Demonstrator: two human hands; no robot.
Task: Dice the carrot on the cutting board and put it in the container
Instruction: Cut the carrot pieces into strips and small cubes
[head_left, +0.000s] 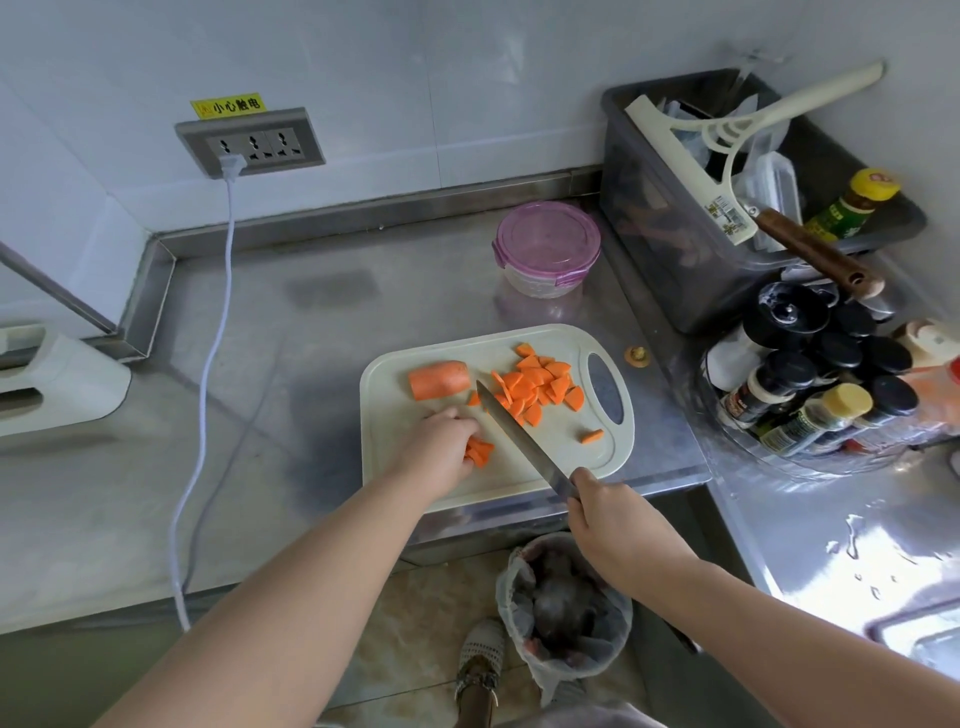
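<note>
On the board (582, 462), left hand (441, 444) curls over carrot slices (480, 451); right hand (608, 525) grips the knife (514, 436). A slipping blade would likely cut the left hand.

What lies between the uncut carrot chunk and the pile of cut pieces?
The tip of the knife, gripped by the right hand, seen in the head view.

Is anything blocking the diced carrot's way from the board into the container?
Yes: the container behind the cutting board has its purple lid on, so the carrot pieces cannot go in until it comes off. The counter between board and container shows nothing in the way.
</note>
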